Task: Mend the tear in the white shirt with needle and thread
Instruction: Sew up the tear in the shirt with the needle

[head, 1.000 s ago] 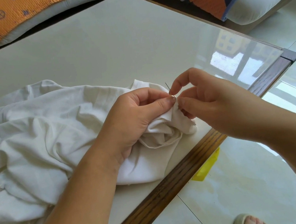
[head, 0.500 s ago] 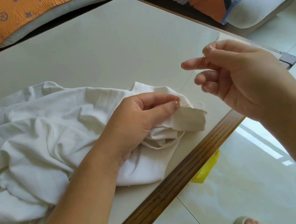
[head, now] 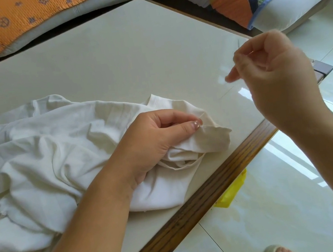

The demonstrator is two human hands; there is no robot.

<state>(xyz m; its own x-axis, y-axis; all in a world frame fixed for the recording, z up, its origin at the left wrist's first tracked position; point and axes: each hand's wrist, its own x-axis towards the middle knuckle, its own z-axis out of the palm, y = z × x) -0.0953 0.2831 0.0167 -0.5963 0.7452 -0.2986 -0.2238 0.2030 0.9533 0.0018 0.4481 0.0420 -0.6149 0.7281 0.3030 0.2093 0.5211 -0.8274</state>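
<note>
**Item:** white shirt (head: 36, 158), crumpled on the table (head: 108, 59) and bunched toward the table's near wooden edge.

**Condition:** I judge it soft, light and limp. It has no shape of its own, will likely slide on the table's glossy top, and will pucker under any pull of the thread.

**Hold, left:** my left hand (head: 154, 140) rests on the shirt at the end nearest the table's right corner. Thumb and forefinger are closed on a small fold, and the other fingers are curled into the cloth. I judge this the correct place to hold, just beside the stitch, so the fold cannot drag.

**Hold, right:** my right hand (head: 272, 75) is raised above the table's right corner, well apart from the shirt. The fingers are curled, with thumb and forefinger tips pressed together on the needle (head: 237, 43), which shows only as a thin blurred line.

**Thread:** the thread (head: 226, 93) shows faintly, running from the fold toward the right hand. It looks fine and easily snapped, so a steady draw suits it better than a jerk.

**Tear:** not discernible.
</note>
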